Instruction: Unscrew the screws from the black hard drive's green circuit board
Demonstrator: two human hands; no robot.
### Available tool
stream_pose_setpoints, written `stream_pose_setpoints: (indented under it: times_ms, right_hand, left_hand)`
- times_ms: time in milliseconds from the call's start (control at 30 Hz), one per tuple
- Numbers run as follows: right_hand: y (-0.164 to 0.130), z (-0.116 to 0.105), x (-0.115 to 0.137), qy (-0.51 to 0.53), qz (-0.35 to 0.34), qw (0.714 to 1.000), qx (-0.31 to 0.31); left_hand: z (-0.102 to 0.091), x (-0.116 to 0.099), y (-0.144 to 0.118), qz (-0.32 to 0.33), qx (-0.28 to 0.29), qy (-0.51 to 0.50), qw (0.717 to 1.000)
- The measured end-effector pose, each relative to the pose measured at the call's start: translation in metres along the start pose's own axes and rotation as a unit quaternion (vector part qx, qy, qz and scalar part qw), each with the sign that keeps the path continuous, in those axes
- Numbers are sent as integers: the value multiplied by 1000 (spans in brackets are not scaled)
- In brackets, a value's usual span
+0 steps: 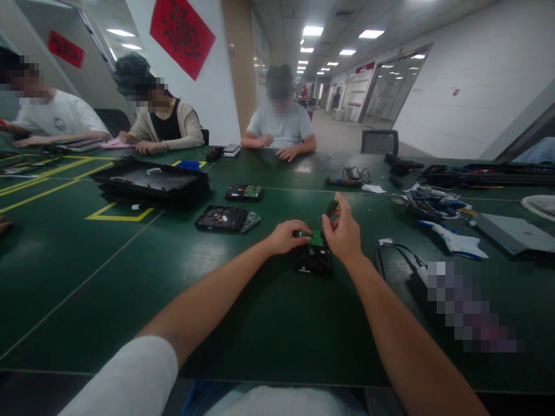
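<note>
Holding hard drive (pixel 313 264) flat on green tabletop (pixel 260 323), green circuit board (pixel 317 237) up, with left hand (pixel 290 236) curled over its far-left edge. Pinching screwdriver (pixel 332 206) in right hand (pixel 343 232), just beside hard drive's far-right corner; can't tell tip contact. Seeing second hard drive (pixel 221 218) and loose circuit board (pixel 250 221) left of hard drive, cable bundle (pixel 433 201) and glove (pixel 457 238) well to its right.

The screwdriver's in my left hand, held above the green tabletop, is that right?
The hand is wrong: the head view shows the screwdriver in your right hand, while your left hand is at the black device. It is indeed held above the green tabletop.
</note>
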State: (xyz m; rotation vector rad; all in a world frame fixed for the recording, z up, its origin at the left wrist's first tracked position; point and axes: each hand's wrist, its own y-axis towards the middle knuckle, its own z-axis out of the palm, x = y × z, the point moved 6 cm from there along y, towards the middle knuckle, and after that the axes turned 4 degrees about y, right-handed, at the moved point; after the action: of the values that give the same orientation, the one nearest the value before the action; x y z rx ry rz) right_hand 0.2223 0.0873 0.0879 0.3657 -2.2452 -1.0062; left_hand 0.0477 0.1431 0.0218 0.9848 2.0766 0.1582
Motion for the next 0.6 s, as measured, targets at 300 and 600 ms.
stream_pose_setpoints:
  times_ms: [300, 600]
  right_hand:
    - [-1, 1, -3, -6, 24, 1000, 4]
    - [-1, 1, -2, 3, 11, 1000, -5]
  left_hand:
    - [0, 3, 0, -4, 1, 4, 1000]
    - [-1, -1, 1, -4, 6, 5, 1000]
